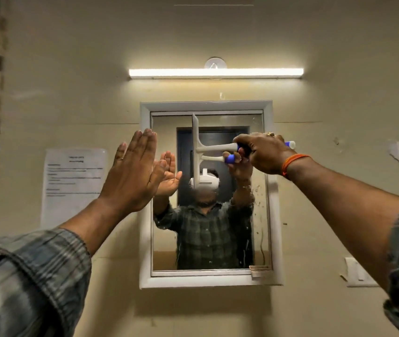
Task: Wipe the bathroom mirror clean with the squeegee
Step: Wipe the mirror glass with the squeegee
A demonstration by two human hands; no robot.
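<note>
Right hand (264, 152) gripping squeegee (197, 149), seemingly touching mirror (259, 229)

Both arms wear a blue-grey checked shirt with the sleeves rolled up past the wrists. The right hand (264, 152) has a gold ring on one finger and an orange thread band around its wrist. The left hand (132, 176) has a thin ring too.
</note>
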